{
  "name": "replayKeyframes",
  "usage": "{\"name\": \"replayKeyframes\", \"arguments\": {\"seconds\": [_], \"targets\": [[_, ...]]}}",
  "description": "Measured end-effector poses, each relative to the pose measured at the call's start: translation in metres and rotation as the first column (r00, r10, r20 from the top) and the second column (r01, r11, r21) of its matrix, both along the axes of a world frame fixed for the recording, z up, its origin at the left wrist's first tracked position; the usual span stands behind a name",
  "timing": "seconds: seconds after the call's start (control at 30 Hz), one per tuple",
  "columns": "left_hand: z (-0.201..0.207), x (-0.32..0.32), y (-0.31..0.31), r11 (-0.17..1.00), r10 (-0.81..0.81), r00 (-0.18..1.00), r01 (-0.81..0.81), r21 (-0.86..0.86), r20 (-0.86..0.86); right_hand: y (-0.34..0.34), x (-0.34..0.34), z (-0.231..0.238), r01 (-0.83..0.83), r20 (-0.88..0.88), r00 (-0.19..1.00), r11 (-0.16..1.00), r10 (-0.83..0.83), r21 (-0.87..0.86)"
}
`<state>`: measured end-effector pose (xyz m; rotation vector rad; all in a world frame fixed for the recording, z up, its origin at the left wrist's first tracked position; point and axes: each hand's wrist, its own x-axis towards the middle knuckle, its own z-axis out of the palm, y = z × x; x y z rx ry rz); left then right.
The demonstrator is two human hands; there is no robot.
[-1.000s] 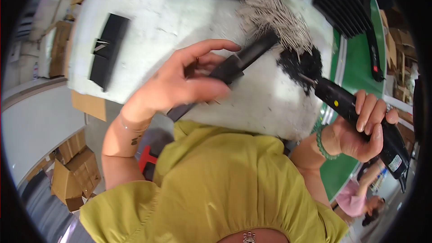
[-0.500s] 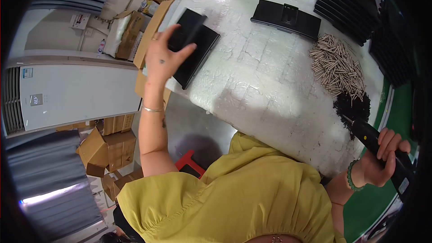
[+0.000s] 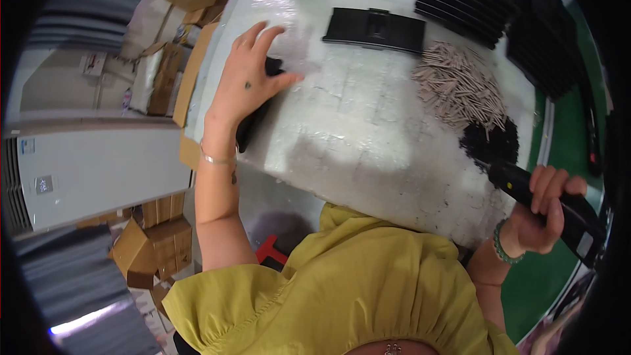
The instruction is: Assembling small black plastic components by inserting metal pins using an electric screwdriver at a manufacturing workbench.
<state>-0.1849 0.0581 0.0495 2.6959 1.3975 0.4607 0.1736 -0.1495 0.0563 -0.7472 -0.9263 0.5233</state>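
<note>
My left hand [image 3: 246, 85] is over the left part of the table with fingers and thumb spread, nothing visibly gripped. Beneath it lie black plastic panels [image 3: 250, 129], mostly hidden by the hand and wrist. My right hand [image 3: 540, 217] is wrapped around a black electric screwdriver [image 3: 511, 183]. The tool's tip points into a heap of small black screws [image 3: 497, 142]. Just beyond that heap is a pile of thin, pale metal pins [image 3: 457, 85]. A single black panel [image 3: 374, 30] with a raised middle part lies farther back.
Stacked black panels [image 3: 460, 3] stand at the far right, with another stack [image 3: 545, 52] beside them. Clear wrap covers the white tabletop [image 3: 355, 151]. Cardboard boxes [image 3: 164, 250] and a white cabinet unit [image 3: 112, 177] are on the left. A red-edged stool [image 3: 268, 251] is below the table.
The black panel my left hand held has been let go onto the one below, and that hand has opened. The whole view has shifted slightly; my right hand still holds the screwdriver at the screws.
</note>
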Motion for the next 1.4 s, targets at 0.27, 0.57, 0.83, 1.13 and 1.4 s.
{"name": "replayKeyframes", "arguments": {"seconds": [0.27, 0.57, 0.83, 1.13, 1.4], "targets": [[-0.038, 0.121, 0.091, 0.786, -0.540, 0.833, 0.549, -0.284, 0.116, -0.016, -0.005, 0.015, -0.042, 0.049, 0.998, 0.998, 0.040, 0.041], [0.001, 0.096, -0.017, 0.904, -0.360, 0.910, 0.394, -0.165, 0.204, -0.009, 0.005, -0.002, -0.012, -0.036, 0.999, 0.999, 0.011, -0.036], [-0.022, 0.139, -0.137, 0.679, -0.640, 0.758, 0.633, -0.371, 0.124, 0.037, 0.003, -0.020, -0.094, -0.164, 0.983, 0.995, 0.087, -0.035], [-0.039, 0.145, -0.111, 0.704, -0.452, 0.761, 0.624, -0.338, 0.465, 0.048, 0.000, -0.026, -0.071, -0.134, 0.989, 0.992, 0.056, -0.105], [-0.060, 0.194, -0.080, 0.778, -0.375, 0.698, 0.595, -0.202, 0.610, 0.032, -0.001, 0.002, -0.090, -0.117, 0.989, 0.996, 0.089, -0.010]]}}
